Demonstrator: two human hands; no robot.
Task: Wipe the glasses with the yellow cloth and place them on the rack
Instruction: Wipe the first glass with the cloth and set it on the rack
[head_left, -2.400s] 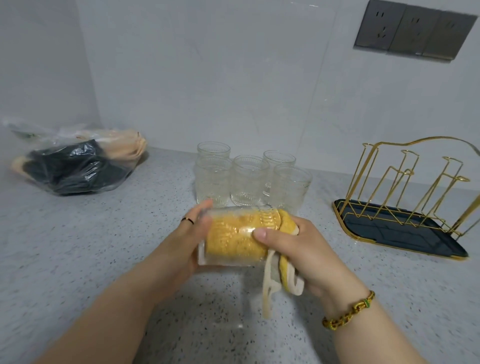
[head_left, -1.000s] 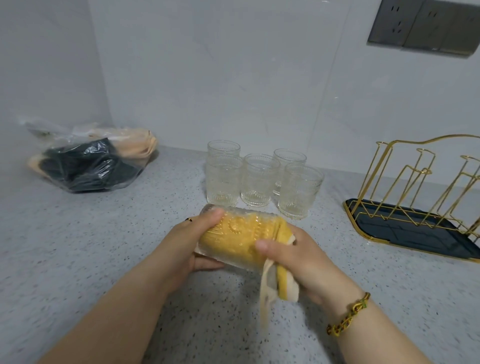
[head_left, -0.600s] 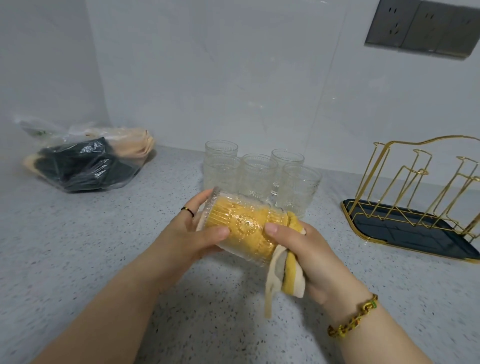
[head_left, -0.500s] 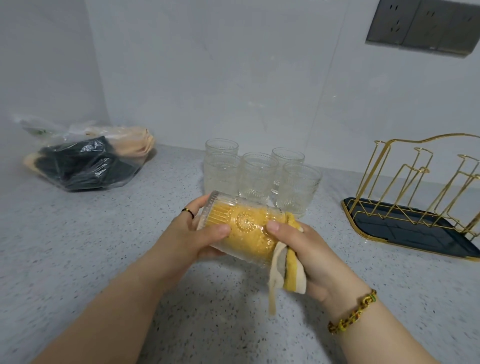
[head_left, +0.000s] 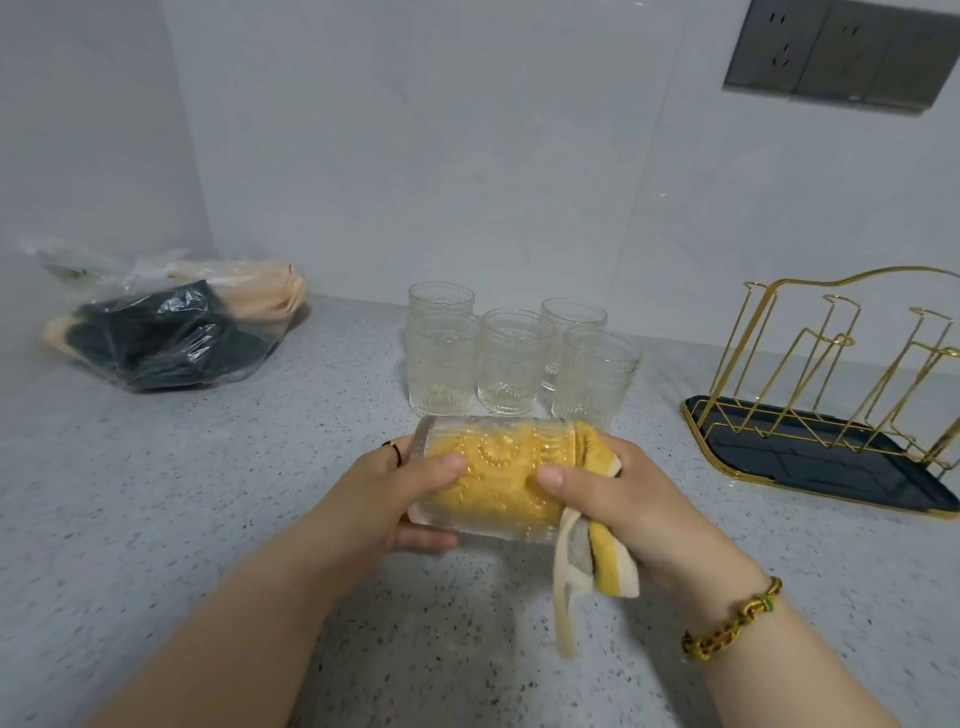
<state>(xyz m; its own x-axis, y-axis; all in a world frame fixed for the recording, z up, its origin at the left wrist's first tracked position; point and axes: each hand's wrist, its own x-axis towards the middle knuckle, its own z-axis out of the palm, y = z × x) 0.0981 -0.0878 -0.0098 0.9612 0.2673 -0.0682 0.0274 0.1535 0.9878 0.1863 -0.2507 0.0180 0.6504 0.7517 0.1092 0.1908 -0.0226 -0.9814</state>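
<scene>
I hold an embossed clear glass (head_left: 498, 467) on its side above the speckled counter, its base to the left. My left hand (head_left: 395, 493) grips the base end, thumb on top. The yellow cloth (head_left: 597, 551) is stuffed inside the glass and spills out of its mouth on the right, where my right hand (head_left: 618, 504) holds it with the thumb pressed on the glass. Several more embossed glasses (head_left: 511, 361) stand upright in a cluster just behind. The gold wire rack (head_left: 831, 374) on its dark tray (head_left: 810, 467) stands at the right with no glass on it.
A clear plastic bag (head_left: 171, 332) with dark and beige contents lies at the back left near the wall corner. Grey wall sockets (head_left: 841, 52) sit high on the right wall. Speckled grey counter (head_left: 182, 493) spreads around my hands.
The glass has turned in my hands and levelled from a tilt to nearly horizontal. My left thumb has shifted over the top of the base end. The cloth stays inside.
</scene>
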